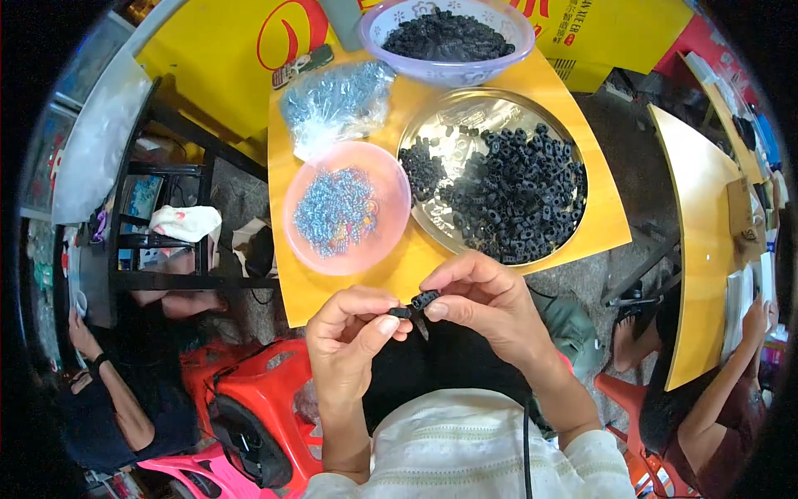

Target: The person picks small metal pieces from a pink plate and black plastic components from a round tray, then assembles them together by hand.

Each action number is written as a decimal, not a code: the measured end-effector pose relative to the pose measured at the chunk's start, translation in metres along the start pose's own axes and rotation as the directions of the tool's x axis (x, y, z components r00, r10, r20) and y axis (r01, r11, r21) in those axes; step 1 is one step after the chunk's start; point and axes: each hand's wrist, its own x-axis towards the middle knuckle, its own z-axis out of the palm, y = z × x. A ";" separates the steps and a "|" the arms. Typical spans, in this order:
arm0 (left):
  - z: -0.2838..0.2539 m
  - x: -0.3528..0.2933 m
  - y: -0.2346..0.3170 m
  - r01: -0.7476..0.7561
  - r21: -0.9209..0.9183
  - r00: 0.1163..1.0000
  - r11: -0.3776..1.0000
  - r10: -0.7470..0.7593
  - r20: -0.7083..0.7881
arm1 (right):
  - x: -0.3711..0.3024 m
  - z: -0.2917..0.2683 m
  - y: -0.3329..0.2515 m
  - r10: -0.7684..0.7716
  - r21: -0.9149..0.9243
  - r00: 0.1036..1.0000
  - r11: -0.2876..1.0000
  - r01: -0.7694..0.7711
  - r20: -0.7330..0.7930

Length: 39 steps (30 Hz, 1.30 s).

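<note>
My left hand [349,333] pinches a small black plastic piece [401,313] between thumb and fingers, just past the near edge of the table. Close beside it, my right hand [495,312] grips a chunky black plastic part [426,299] with an opening in its end. The two pieces almost meet; I cannot tell whether they touch. Many similar black parts [524,187] lie in a round gold metal tray [432,220] ahead of my hands. To its left sits a pink bowl [391,237] holding small clear-blue pieces [337,208].
A lilac bowl [366,37] heaped with black parts and a clear bag [332,104] of bluish pieces stand farther back on the yellow tabletop [603,208]. A red stool [274,374] is at my left. People sit on both sides, the right one by another table [694,249].
</note>
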 end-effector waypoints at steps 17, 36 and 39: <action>-0.002 0.007 -0.008 -0.071 0.277 0.996 0.958 0.056 0.063 | 0.003 -0.017 0.005 -0.157 -0.344 0.983 0.922 0.179 0.092; 0.000 0.013 -0.009 -0.040 0.347 0.998 0.937 0.023 0.051 | 0.008 -0.022 -0.003 -0.223 -0.514 0.960 0.811 0.281 0.171; 0.004 0.012 -0.006 -0.153 0.594 0.987 0.790 0.098 0.124 | 0.004 -0.024 -0.003 -0.283 -0.587 0.938 0.732 0.346 0.199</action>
